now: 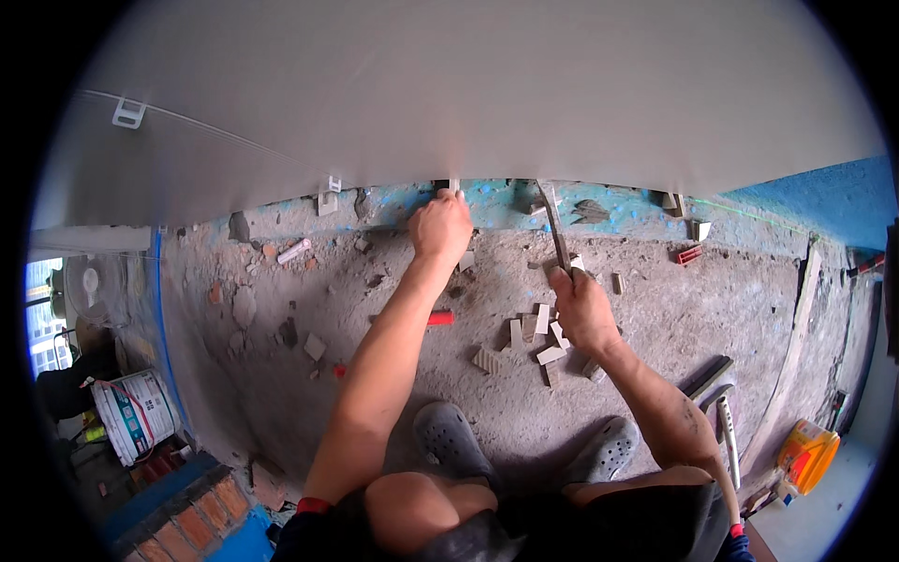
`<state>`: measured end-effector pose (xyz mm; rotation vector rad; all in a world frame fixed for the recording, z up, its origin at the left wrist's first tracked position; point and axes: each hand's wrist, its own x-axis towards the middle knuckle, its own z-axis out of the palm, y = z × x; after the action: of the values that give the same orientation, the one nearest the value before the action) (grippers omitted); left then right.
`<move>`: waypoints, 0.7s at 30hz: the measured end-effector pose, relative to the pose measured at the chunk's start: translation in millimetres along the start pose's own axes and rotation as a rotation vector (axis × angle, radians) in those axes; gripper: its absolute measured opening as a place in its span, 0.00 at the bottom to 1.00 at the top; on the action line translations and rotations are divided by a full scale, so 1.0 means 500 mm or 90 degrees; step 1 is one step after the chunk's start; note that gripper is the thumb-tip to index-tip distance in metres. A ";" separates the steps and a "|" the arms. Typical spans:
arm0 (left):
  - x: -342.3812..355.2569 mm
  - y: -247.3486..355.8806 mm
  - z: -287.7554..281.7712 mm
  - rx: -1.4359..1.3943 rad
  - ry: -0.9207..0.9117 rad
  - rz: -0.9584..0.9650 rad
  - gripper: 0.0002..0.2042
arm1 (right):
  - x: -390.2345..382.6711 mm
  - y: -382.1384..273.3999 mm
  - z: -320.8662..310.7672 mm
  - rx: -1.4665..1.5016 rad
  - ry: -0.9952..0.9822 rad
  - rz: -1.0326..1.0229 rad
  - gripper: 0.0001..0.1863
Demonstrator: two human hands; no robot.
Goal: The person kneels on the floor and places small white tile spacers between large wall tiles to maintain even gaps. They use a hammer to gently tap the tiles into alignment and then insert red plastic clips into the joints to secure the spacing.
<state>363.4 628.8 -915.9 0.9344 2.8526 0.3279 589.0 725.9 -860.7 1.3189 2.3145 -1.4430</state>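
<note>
A large grey panel (pixel 468 94) spans the top, with small white clips (pixel 128 112) and pieces along its lower edge. My left hand (pixel 440 227) pinches a small pale piece (pixel 451 185) at that edge, above the blue-stained strip of rubble (pixel 496 204). My right hand (pixel 582 306) grips a long flat bar (pixel 554 223), which slants up with its far end at the panel's edge. Several small pale tile offcuts (pixel 541 318) lie loosely scattered below that hand, near a red piece (pixel 440 318).
My grey clogs (pixel 444 433) stand on the rough floor (pixel 262 375). A white bucket (pixel 136 421), fan (pixel 90 286) and bricks (pixel 197 520) are at left. At right lie a long board (pixel 787 347), metal tools (pixel 729 431) and a yellow tub (pixel 805 459). A blue wall (pixel 805 197) is at upper right.
</note>
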 end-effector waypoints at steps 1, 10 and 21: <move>0.001 0.000 -0.001 0.000 0.000 -0.006 0.17 | -0.001 -0.004 -0.002 -0.006 0.004 -0.002 0.27; -0.012 -0.017 -0.034 -0.062 -0.050 -0.040 0.21 | 0.008 0.007 -0.010 -0.020 -0.081 -0.087 0.24; 0.016 -0.292 -0.080 -1.252 0.130 -0.467 0.05 | 0.013 0.043 -0.011 0.212 -0.137 0.001 0.28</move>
<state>266.4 512.1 -912.9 -0.5244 1.3075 2.2670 602.1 738.0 -875.5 1.1616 2.0003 -1.9290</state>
